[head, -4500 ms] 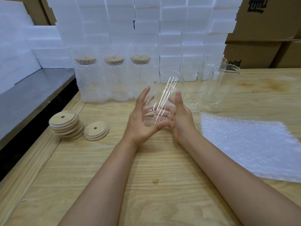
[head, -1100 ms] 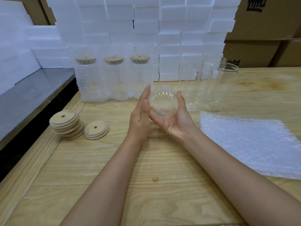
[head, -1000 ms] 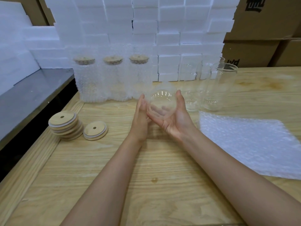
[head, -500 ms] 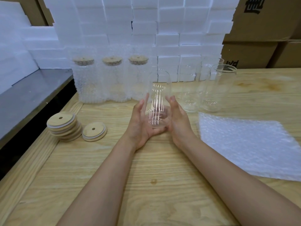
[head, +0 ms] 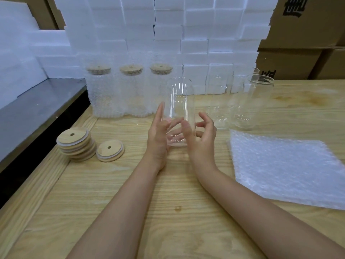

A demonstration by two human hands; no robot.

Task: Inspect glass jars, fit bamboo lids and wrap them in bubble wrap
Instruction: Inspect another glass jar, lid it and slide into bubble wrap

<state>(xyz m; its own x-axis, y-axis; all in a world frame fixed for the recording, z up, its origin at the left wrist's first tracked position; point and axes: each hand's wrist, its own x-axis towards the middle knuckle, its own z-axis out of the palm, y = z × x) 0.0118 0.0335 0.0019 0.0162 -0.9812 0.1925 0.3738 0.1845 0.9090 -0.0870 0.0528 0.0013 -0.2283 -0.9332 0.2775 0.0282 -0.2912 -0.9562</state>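
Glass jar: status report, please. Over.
Left hand and right hand grip jar. No lid on it. Lids lie left, nothing between.

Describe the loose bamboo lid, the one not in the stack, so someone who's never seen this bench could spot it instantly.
Look along the left edge of the wooden table, where a stack of bamboo lids sits. Immediately right of that stack is the single lid, flat on the wood. Unlike its neighbours, it lies alone rather than piled.

A clear glass jar (head: pixel 180 101) stands upright at frame centre. Bamboo lids (head: pixel 75 144) sit stacked at middle left, one loose lid (head: pixel 110 150) beside them. Bubble wrap (head: pixel 283 169) lies at right.
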